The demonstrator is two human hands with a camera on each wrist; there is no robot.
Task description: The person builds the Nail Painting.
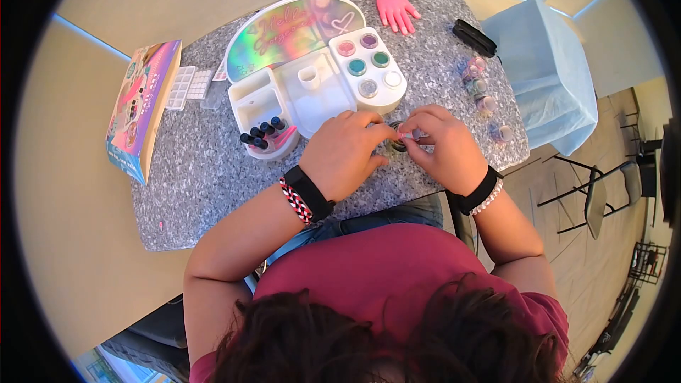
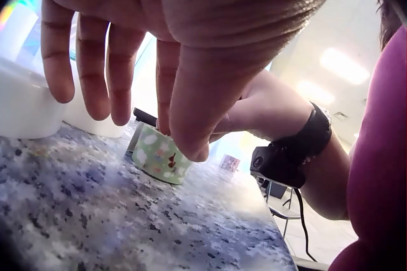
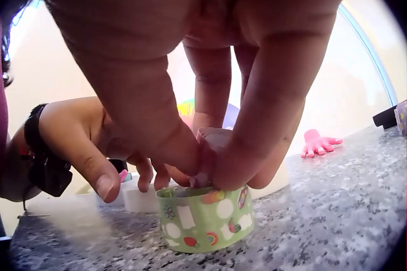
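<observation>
Green patterned roll (image 3: 206, 221) — right hand (image 1: 454, 149) pinching inside rim, granite around

Pale green roll (image 3: 206, 223) with white blotches and multicoloured motifs — table (image 1: 206, 191) speckled grey, black and white.

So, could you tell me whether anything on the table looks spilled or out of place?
A small pink piece near the left corner of the table looks slightly odd, lying alone; it is too small to identify. No spill shows.
</observation>
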